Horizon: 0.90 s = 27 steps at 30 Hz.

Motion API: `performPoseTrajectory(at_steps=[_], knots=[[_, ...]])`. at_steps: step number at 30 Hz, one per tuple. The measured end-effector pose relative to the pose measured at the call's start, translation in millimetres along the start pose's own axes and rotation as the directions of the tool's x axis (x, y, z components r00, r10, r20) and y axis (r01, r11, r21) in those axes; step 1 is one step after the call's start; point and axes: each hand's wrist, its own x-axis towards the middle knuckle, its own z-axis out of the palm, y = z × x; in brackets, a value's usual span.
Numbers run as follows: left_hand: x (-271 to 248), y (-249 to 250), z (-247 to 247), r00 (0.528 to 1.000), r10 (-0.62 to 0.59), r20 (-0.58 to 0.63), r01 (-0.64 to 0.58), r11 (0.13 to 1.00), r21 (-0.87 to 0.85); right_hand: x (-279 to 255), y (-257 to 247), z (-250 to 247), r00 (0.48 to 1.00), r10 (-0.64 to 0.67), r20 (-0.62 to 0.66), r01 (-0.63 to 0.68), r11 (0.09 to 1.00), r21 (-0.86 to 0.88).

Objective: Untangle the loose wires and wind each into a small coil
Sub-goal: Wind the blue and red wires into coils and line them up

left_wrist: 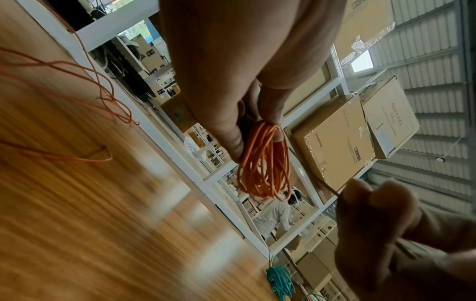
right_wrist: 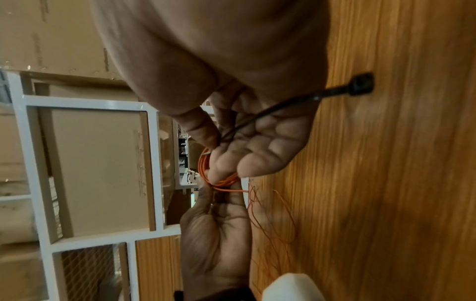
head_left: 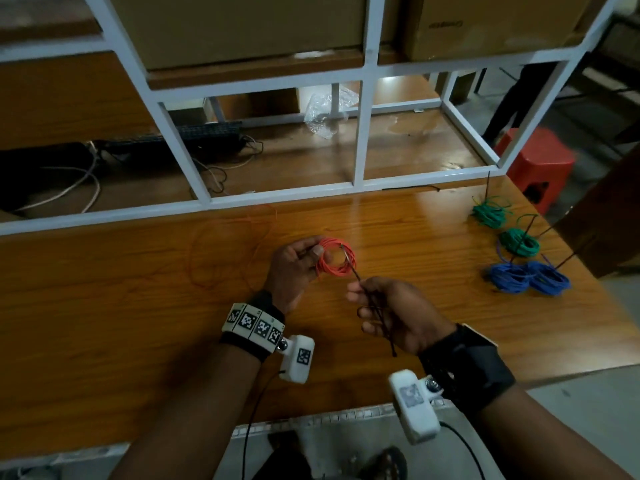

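the orange wire coil (head_left: 335,257) is held above the tabletop (head_left: 138,306), pinched at its edge by the left hand (head_left: 294,268). the right hand (head_left: 391,315) has its fingers clamped on a black cable tie (head_left: 372,308) whose tip reaches the coil. loose orange wire (head_left: 221,251) trails left; green and blue coils (head_left: 530,277) lie far right.

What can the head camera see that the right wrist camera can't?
Only the head view shows the finished green coils and blue coils lying at the table's right end, plus the red stool beyond it. Only the right wrist view shows the square head of the black cable tie up close, sticking out past the right hand. Both show the left hand pinching the orange coil, the right hand pinching the tie, loose orange wire and the wooden table.
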Motion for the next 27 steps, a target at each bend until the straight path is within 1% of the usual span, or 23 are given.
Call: performPoseTrajectory(at_steps=[3, 6, 8, 11, 12, 14, 17, 20, 22, 24, 27], knots=[[-6, 3, 5, 1.0, 0.023, -0.012, -0.024, 0.999, -0.042, -7, 7, 3, 1.0, -0.002, -0.004, 0.002, 0.998, -0.07], [-8, 4, 5, 0.999, 0.051, -0.018, -0.052, 0.998, -0.041, -10, 11, 10, 0.999, -0.017, -0.036, 0.013, 0.994, -0.104], [-11, 7, 3, 0.998, 0.057, 0.033, -0.056, 0.998, -0.025, -10, 11, 16, 0.997, -0.053, -0.063, 0.047, 0.994, -0.098], [-17, 14, 0, 0.985, 0.053, 0.162, -0.056, 0.998, 0.013, -7, 9, 26, 0.984, -0.141, -0.105, 0.132, 0.987, -0.088], [-18, 15, -2, 0.98, 0.057, 0.189, -0.06, 0.998, 0.011, -6, 8, 29, 0.979, -0.17, -0.117, 0.16, 0.983, -0.09], [-17, 15, -6, 0.978, 0.066, 0.197, -0.065, 0.998, -0.016, -3, 10, 34, 0.967, -0.219, -0.13, 0.208, 0.974, -0.092], [-15, 13, -9, 0.982, 0.026, 0.186, -0.016, 0.998, -0.057, 1, 12, 41, 0.954, -0.268, -0.134, 0.256, 0.962, -0.098], [-12, 9, -10, 0.98, -0.069, 0.185, 0.093, 0.988, -0.122, 7, 13, 46, 0.947, -0.282, -0.152, 0.267, 0.957, -0.108], [-10, 7, -11, 0.972, -0.113, 0.204, 0.144, 0.98, -0.139, 12, 14, 46, 0.943, -0.288, -0.169, 0.27, 0.955, -0.119], [-8, 7, -14, 0.968, -0.141, 0.206, 0.172, 0.975, -0.138, 16, 16, 47, 0.937, -0.303, -0.175, 0.283, 0.95, -0.128], [-6, 8, -16, 0.962, -0.142, 0.231, 0.172, 0.979, -0.114, 20, 17, 48, 0.933, -0.313, -0.177, 0.29, 0.946, -0.143]])
